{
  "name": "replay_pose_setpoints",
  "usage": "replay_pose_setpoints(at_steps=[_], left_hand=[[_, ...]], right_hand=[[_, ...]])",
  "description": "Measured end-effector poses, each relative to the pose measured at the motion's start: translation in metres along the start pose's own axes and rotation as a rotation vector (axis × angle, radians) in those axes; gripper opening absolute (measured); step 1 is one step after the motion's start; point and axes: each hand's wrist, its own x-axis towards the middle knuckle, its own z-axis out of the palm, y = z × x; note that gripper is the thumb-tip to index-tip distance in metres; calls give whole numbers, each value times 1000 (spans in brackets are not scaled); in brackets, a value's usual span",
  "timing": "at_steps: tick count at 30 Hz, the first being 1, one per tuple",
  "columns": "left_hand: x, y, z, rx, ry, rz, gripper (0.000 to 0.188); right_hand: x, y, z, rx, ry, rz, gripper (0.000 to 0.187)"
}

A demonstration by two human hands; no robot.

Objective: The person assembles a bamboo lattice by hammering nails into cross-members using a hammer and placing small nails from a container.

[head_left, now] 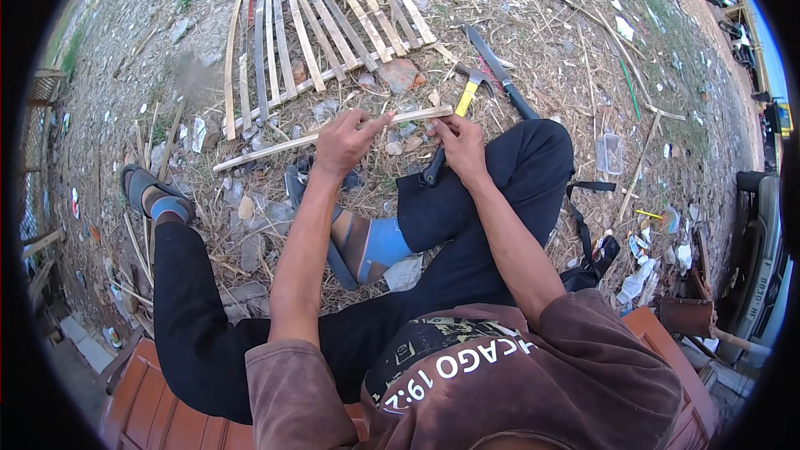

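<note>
A long, thin wooden strip (275, 148) lies slantwise across in front of me, its right end raised near my knee. My left hand (343, 143) is closed around its middle, the index finger stretched along it. The fingers of my right hand (461, 142) pinch the strip close to its right end; whether they hold anything small besides is hidden. Just beyond my right hand is a hammer (465, 98) with a yellow and black handle, its grip passing behind that hand towards my leg. A long-bladed knife (500, 75) with a dark handle lies beside the hammer.
A fan-like frame of wooden slats (308, 33) rests on the littered ground ahead, by a reddish stone (401, 75). A clear plastic container (609, 154) and a black strapped bag (593, 262) lie to the right. I sit on a reddish-brown seat (192, 404). A vehicle (754, 258) stands far right.
</note>
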Motion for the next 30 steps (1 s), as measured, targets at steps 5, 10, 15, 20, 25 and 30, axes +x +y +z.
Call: replay_pose_setpoints(at_steps=[5, 10, 15, 20, 25, 30], left_hand=[[1, 0, 1, -8, 15, 9, 56], [-3, 0, 3, 1, -8, -17, 59], [-4, 1, 7, -5, -28, -34, 56], [-3, 5, 6, 18, -33, -26, 49], [-6, 5, 8, 34, -67, -16, 45], [-8, 8, 11, 3, -99, -43, 31]], right_hand=[[2, 0, -2, 13, -8, 20, 18], [0, -5, -1, 18, -28, 73, 19], [4, 4, -2, -2, -58, 66, 21], [2, 0, -6, 15, -118, 81, 22], [2, -5, -11, 110, -180, 249, 23], [4, -1, -14, 138, -190, 262, 23]])
